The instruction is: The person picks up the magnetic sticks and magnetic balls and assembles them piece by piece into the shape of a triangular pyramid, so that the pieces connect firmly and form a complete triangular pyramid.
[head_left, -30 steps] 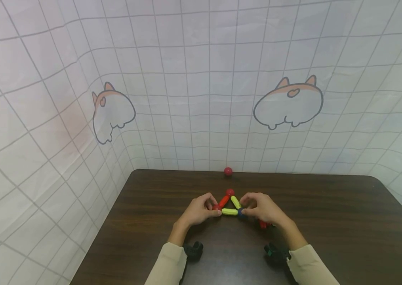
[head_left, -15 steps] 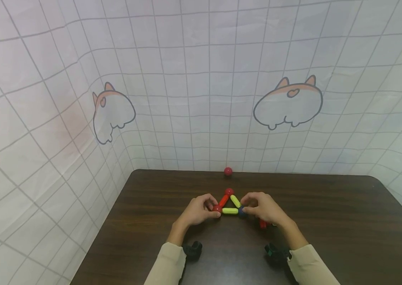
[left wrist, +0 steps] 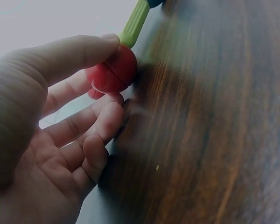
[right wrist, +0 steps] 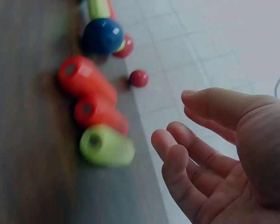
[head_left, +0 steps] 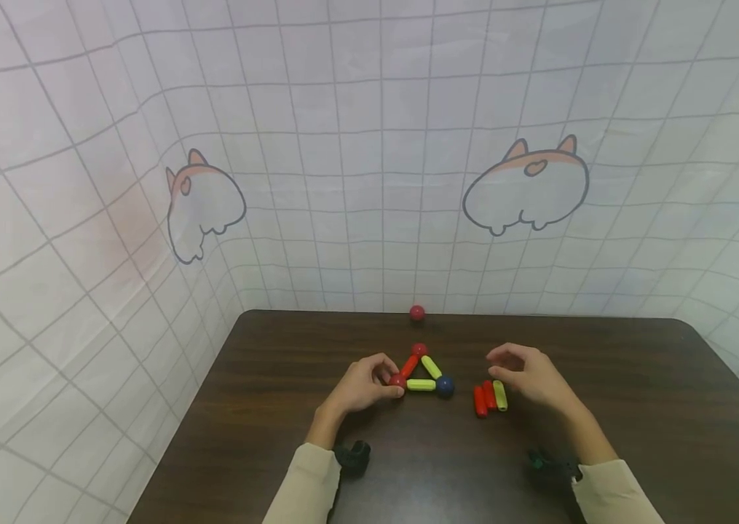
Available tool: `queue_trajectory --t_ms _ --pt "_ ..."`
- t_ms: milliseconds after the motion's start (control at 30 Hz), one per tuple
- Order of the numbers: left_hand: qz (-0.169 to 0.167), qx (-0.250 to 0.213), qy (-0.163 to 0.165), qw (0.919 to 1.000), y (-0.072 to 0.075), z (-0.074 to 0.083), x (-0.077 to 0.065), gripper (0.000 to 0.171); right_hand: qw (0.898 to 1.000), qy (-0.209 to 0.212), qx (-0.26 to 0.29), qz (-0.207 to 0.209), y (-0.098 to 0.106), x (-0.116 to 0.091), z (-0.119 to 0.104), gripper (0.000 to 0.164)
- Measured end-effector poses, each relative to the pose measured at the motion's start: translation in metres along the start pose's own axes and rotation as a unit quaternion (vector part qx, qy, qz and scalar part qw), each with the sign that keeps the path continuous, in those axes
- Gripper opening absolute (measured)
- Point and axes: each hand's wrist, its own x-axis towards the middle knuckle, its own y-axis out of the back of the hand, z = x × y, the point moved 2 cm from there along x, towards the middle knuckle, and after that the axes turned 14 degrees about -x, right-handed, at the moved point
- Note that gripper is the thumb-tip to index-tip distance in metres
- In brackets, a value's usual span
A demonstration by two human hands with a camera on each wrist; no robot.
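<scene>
A flat triangle of rods and balls lies on the table: a red rod point(head_left: 410, 366), two yellow-green rods, a red ball point(head_left: 419, 350) at the far corner and a blue ball point(head_left: 444, 386) at the right corner. My left hand point(head_left: 364, 386) pinches the red ball point(left wrist: 113, 72) at the left corner between thumb and fingers. Over to the right, my right hand point(head_left: 533, 372) is raised with bent, relaxed fingers and holds nothing. Close beside it lie two loose red rods point(right wrist: 86, 79) and a loose yellow-green rod point(right wrist: 107, 145), side by side.
A lone red ball point(head_left: 417, 312) sits at the far edge of the dark wooden table point(head_left: 264, 364). Behind the table hangs a white gridded cloth point(head_left: 343, 182) with cartoon prints. Dark bands point(head_left: 354, 457) are worn at the wrists.
My right hand has let go of the blue ball and moved right, uncovering the loose rods. The left hand stays on its red ball, and the triangle keeps its shape.
</scene>
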Motion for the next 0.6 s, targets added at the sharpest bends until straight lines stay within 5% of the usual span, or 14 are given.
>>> queue_trajectory --t_ms 600 --pt "0.0 -0.005 0.004 1.0 0.001 0.0 -0.001 0.029 0.998 -0.026 -0.043 -0.041 -0.009 -0.012 0.02 0.029"
